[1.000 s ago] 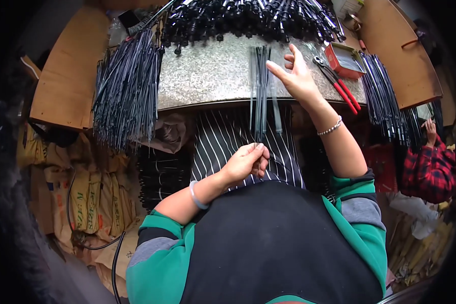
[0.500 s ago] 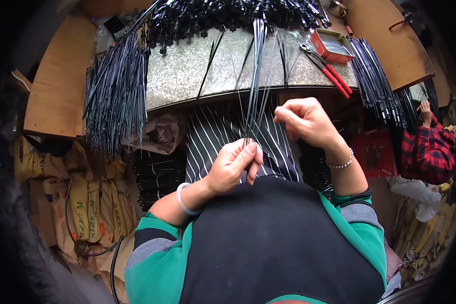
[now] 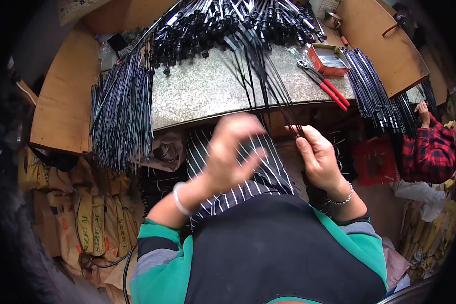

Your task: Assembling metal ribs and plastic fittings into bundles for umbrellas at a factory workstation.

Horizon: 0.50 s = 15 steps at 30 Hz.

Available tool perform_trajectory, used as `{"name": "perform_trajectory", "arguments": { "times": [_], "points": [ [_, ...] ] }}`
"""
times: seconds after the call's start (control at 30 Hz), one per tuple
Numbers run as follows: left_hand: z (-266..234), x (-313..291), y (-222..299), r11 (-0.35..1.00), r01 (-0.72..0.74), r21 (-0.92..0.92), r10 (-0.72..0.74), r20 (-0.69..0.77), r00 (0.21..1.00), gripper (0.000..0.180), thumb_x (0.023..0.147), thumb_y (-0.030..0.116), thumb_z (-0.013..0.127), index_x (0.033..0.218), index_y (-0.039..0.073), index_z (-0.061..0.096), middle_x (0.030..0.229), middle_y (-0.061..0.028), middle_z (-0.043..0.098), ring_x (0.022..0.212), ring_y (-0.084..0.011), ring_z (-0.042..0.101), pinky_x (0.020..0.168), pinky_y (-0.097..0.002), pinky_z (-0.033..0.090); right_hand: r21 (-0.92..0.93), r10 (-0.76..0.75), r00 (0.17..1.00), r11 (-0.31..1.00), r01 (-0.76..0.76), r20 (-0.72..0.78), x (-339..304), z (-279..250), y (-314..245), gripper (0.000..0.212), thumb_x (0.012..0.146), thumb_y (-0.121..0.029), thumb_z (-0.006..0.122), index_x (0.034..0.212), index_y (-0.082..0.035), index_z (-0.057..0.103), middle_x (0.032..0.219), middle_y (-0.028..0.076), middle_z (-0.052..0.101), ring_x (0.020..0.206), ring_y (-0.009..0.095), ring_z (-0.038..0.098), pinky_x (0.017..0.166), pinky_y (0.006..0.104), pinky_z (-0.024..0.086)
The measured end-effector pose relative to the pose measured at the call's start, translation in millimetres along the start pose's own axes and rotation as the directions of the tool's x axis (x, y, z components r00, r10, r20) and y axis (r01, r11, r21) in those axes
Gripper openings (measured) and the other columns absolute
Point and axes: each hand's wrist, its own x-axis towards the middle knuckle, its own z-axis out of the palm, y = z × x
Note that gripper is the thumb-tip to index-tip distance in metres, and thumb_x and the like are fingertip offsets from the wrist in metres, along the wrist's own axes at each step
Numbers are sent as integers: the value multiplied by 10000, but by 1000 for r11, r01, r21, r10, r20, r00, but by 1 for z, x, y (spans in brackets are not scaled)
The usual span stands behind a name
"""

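My right hand (image 3: 319, 158) is closed in a pinch on the near ends of several thin black rods (image 3: 277, 91). From there the rods fan up and away over the table's front edge, smeared by motion toward their far ends. My left hand (image 3: 233, 152) is blurred, left of the right hand and over the striped cloth (image 3: 273, 175) on my lap. Its thumb and fingers stand apart, with nothing visible between them. At the back of the table lies a large pile of shiny metal shafts with black fittings (image 3: 238, 20).
Bundles of thin dark rods hang over the table's left edge (image 3: 121, 111) and right edge (image 3: 372, 83). Red-handled pliers (image 3: 329, 91) lie beside a red box of thin pieces (image 3: 330, 60). Wooden panels (image 3: 61, 96) flank the speckled tabletop (image 3: 187, 93). A person's checked sleeve (image 3: 428, 152) shows at right.
The thin rods have passed from my left hand to my right. My left hand has let go and is moving. The rods' far ends have swung over the table.
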Motion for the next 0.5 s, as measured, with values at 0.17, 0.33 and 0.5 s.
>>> {"name": "perform_trajectory", "arguments": {
  "times": [0.17, 0.33, 0.5],
  "points": [
    [-28, 83, -42, 969, 56, 241, -11, -187, 982, 1159, 594, 225, 793, 1367, -37, -30, 1356, -293, 178, 1272, -387, 244, 1044, -408, 229, -97, -98, 995, 990, 100, 19, -1, -14, -12, 233, 856, -44, 550, 1069, 52, 538, 770, 19, 402, 647, 72, 358, 557, 212, 313],
    [-34, 120, -46, 990, 11, 144, 27, -262, 965, 908, 660, 69, 765, 1360, 53, 187, 1154, -175, 496, 1084, -238, 502, 970, -343, 367, 141, -67, 996, 988, 58, 63, 1, -23, -10, 212, 877, -105, 539, 1036, 32, 507, 831, 17, 442, 704, 54, 372, 572, 191, 314],
    [-33, 132, -36, 976, -24, -214, -29, -241, 970, 769, 690, -49, 698, 1320, 58, 271, 1097, -146, 543, 995, -204, 565, 848, -298, 491, 615, 99, 943, 735, -285, 319, 3, -18, -6, 357, 893, -121, 504, 1202, 13, 384, 684, 43, 492, 432, 20, 330, 384, 163, 267]
  ]
}}
